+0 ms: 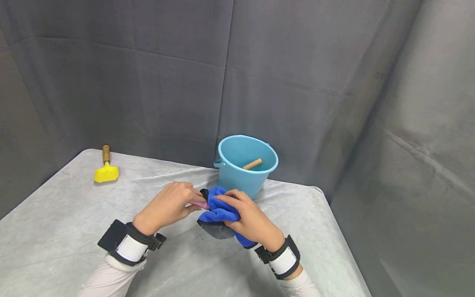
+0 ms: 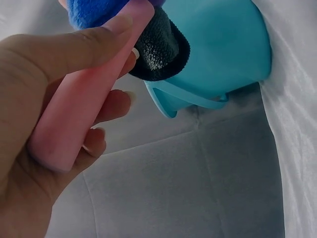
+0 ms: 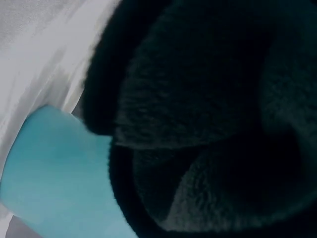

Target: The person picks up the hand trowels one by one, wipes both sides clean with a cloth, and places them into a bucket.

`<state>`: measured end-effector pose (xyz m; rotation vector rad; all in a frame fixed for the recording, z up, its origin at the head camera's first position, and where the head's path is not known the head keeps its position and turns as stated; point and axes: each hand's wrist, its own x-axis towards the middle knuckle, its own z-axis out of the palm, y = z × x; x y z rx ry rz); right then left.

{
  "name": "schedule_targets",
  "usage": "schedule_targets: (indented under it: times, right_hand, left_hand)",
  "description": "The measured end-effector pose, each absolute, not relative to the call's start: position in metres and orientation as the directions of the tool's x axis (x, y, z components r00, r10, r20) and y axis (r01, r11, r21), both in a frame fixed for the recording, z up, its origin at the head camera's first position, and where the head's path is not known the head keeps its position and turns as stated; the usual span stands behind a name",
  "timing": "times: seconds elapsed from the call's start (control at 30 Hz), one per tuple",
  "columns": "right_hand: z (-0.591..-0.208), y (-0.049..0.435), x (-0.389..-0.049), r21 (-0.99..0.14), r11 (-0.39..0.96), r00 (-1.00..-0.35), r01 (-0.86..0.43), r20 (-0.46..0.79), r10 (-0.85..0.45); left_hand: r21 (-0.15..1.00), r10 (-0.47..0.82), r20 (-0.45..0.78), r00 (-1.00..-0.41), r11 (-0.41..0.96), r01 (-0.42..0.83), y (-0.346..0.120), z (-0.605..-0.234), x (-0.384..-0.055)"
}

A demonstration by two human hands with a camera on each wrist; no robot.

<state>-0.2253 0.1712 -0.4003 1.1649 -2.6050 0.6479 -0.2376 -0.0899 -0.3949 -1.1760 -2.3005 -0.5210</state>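
In my left hand [image 1: 167, 208] I grip a smooth pink handle [image 2: 74, 116], the thumb lying along it. Its far end runs into a blue and grey towel [image 1: 220, 211], so what the handle belongs to is hidden. My right hand [image 1: 254, 220] holds the towel bunched around that end, with a grey flap hanging below. The towel's dark side [image 3: 198, 99] fills most of the right wrist view and covers the right fingers there. Both hands are close together above the table, just in front of a light blue bucket [image 1: 237, 177].
A wooden handle [image 1: 252, 164] sticks up inside the bucket. Toward the back left of the white-covered table [image 1: 55, 231] lies a toy shovel with a yellow blade [image 1: 106, 173] and wooden grip. Grey cloth walls [image 1: 148, 82] stand behind and at the sides.
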Motion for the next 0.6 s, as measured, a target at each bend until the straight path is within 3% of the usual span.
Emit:
schedule_targets:
  times: [0.4,0.6]
  right_hand:
    - [-0.396,0.182,-0.233,-0.257,0.628,-0.678,-0.735,0.325,-0.66]
    - [-0.393,0.195,-0.236,-0.316,0.619,-0.695,-0.719,0.338,-0.635]
  left_hand:
    - [0.129,0.563,0.598,-0.57,0.635,0.762,-0.107,-0.388,-0.238]
    - [0.145,0.539,0.592,-0.599,0.66,0.737,-0.113,-0.381,-0.233]
